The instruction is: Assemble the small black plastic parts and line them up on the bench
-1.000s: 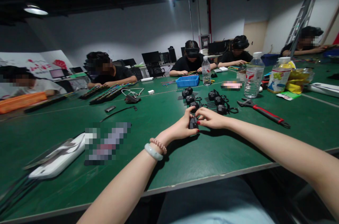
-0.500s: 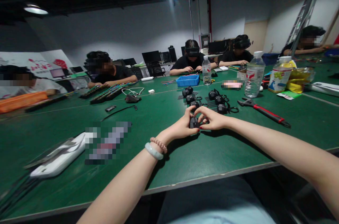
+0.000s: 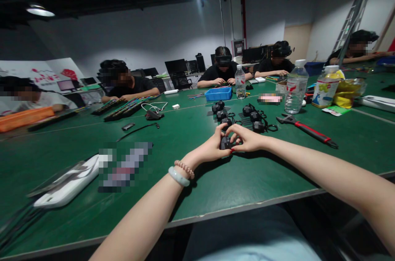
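Note:
A small black device (image 3: 225, 143) sits between my two hands on the green table (image 3: 197, 195). My left hand (image 3: 212, 144) curls round its left side, thumb in front and fingers behind. From the right, my right hand (image 3: 245, 137) bends its fingers against the same device, its thumb tip close to the left thumb. The fingers partly cover the device, so its exact kind is hidden. Just beyond the hands stand several similar black devices (image 3: 247, 110) in two rows, with black cable loops (image 3: 273, 128) and thin pins or wires beside them.
To the right lie an adjustable wrench (image 3: 308, 130) and a clear water bottle (image 3: 296, 88). Behind the devices is a blue tray (image 3: 218, 94). A white power strip (image 3: 66, 187) with cables lies at left. Several people work across the table.
My right thumb has come slightly closer to the left thumb at the front of the device. Otherwise hands and objects stay almost in place.

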The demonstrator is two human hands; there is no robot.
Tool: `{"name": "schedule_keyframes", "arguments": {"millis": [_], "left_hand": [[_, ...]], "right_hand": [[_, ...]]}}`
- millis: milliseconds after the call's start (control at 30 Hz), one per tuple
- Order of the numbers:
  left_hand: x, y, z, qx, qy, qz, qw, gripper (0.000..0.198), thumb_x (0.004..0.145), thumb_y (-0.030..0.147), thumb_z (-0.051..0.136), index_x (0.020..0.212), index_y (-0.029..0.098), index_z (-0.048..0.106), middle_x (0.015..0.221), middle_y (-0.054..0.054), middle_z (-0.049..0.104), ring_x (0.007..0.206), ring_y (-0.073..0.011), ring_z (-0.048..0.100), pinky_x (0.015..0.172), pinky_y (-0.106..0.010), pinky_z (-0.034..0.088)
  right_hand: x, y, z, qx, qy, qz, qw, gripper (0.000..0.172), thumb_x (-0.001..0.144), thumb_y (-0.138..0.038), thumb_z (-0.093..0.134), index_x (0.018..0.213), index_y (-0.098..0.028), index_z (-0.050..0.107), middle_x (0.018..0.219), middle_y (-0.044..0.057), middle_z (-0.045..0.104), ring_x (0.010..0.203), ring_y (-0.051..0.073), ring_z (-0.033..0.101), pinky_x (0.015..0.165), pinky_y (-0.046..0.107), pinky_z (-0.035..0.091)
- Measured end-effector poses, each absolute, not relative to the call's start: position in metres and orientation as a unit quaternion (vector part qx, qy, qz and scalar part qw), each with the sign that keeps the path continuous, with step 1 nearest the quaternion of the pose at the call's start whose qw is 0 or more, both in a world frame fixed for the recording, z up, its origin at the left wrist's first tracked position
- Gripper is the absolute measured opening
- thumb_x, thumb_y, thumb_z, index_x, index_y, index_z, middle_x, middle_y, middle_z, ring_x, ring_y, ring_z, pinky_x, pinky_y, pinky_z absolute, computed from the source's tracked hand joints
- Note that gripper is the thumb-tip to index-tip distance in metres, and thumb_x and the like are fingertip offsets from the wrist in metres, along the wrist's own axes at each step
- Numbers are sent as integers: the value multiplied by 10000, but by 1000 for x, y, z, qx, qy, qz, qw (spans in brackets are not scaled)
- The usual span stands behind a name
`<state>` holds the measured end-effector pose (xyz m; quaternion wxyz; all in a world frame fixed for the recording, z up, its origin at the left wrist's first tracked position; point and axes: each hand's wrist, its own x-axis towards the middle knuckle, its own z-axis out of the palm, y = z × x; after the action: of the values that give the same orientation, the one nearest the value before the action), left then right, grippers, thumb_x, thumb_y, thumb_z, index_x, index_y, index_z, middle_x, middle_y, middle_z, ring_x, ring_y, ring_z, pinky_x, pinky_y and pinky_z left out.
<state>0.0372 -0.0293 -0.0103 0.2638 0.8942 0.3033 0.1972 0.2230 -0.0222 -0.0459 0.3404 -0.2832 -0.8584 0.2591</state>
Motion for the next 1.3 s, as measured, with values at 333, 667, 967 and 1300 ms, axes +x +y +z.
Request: {"name": "schedule_keyframes", "arguments": {"millis": [333,667,967,1300], "left_hand": [[37,-28,-12,895,301,197,264,803,644,221,555,1252,202,31,983,-56,425,780,-131,494,729,-318,414],[36,-26,-15,894,306,198,259,812,634,218,556,1255,213,32,990,-55,411,750,-119,481,705,-309,417],[35,-24,-18,890,297,212,272,821,625,221,568,1258,211,46,1005,-68,411,787,-133,483,742,-340,407],[36,-25,-16,894,300,205,261,809,630,209,556,1256,210,43,1001,-63,417,805,-136,484,755,-331,402]], "right_hand": [[224,-22,-44,-284,-852,275,343,440,630,-245,604,1025,-206,413,993,43,386,751,98,528,598,233,474],[224,-20,-44,-296,-852,276,332,372,656,-262,587,995,-198,449,982,41,374,731,90,523,587,227,464],[223,-21,-44,-307,-848,278,332,314,681,-250,563,973,-197,463,959,33,371,717,85,519,581,216,453],[222,-20,-43,-313,-840,288,338,268,698,-251,549,950,-192,479,958,38,386,742,103,528,600,231,450]]}}
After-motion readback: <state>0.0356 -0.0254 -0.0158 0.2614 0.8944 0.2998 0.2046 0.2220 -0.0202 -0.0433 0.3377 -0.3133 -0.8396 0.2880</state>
